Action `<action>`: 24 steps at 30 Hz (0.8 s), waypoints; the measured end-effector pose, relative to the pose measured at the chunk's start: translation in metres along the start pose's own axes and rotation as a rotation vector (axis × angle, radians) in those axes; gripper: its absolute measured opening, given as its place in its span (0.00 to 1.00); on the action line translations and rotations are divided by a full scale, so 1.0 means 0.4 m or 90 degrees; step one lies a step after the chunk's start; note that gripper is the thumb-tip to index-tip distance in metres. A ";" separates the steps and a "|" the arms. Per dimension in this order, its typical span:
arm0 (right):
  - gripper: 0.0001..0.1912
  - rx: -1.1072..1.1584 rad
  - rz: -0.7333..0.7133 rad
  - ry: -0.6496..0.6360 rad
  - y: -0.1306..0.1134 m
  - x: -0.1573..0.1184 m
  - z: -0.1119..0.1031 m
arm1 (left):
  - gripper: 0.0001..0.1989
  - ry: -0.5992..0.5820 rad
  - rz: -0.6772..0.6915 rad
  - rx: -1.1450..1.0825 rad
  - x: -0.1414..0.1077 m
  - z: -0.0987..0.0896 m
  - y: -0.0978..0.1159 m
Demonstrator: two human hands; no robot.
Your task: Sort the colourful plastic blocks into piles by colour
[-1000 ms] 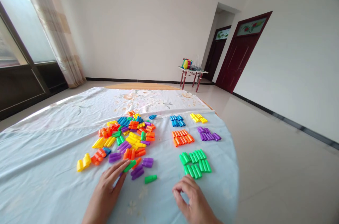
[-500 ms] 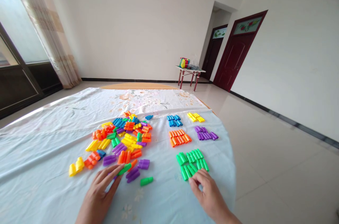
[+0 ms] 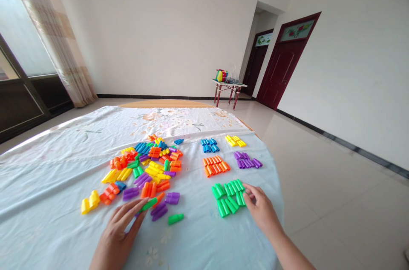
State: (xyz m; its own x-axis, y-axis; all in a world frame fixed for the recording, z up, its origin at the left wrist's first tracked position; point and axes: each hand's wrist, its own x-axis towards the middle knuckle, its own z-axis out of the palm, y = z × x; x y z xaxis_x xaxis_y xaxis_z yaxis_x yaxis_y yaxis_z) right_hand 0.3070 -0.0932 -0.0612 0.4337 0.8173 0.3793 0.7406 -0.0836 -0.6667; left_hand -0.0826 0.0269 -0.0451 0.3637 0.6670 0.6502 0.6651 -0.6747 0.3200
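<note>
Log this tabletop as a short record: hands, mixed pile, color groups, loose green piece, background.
Left hand: fingertips at a green piece; grip unclear
Right hand: fingertips at right edge of the green group; grip unclear
Mixed pile: orange, yellow, purple, blue and green pieces
Other groups: blue group, orange group, yellow group, purple group
Loose green piece: on cloth between left hand and green group
Background: small table with a colorful bag; dark red door

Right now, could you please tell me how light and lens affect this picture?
In the head view, the window glares white at its top; the glossy floor shows pale sheen; the red door leans, suggesting wide-angle distortion; the green pieces look fairly sharp.
</note>
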 end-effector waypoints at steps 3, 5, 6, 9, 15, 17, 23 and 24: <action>0.17 0.003 -0.016 -0.002 -0.004 -0.007 0.011 | 0.16 -0.005 -0.002 0.001 0.000 0.000 -0.002; 0.17 -0.006 -0.024 0.008 -0.007 -0.010 0.009 | 0.16 -0.007 -0.012 -0.003 0.000 0.002 -0.004; 0.17 -0.013 -0.030 0.018 -0.011 -0.010 0.006 | 0.16 -0.006 -0.018 -0.005 0.000 0.003 -0.005; 0.16 -0.022 -0.072 0.047 -0.038 -0.010 -0.005 | 0.16 -0.008 -0.026 -0.010 0.001 0.002 -0.002; 0.15 0.043 -0.187 -0.059 -0.196 -0.025 0.030 | 0.14 -0.029 -0.035 -0.019 0.006 -0.014 0.030; 0.17 0.082 -0.229 -0.117 -0.263 -0.028 0.065 | 0.14 -0.054 -0.030 -0.035 0.006 -0.018 0.039; 0.24 0.108 -0.336 -0.283 -0.419 -0.003 0.198 | 0.15 -0.105 -0.048 -0.065 -0.002 -0.014 0.046; 0.25 0.100 -0.343 -0.307 -0.435 0.004 0.218 | 0.15 -0.106 -0.049 -0.063 -0.004 -0.012 0.044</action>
State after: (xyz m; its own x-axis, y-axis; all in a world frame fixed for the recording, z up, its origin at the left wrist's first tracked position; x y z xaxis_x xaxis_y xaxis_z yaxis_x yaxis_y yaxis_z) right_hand 0.1341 -0.0279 -0.0005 -0.2704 0.8846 0.3800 0.6894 0.4534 -0.5650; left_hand -0.0747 0.0124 -0.0372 0.4226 0.7554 0.5008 0.6312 -0.6418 0.4355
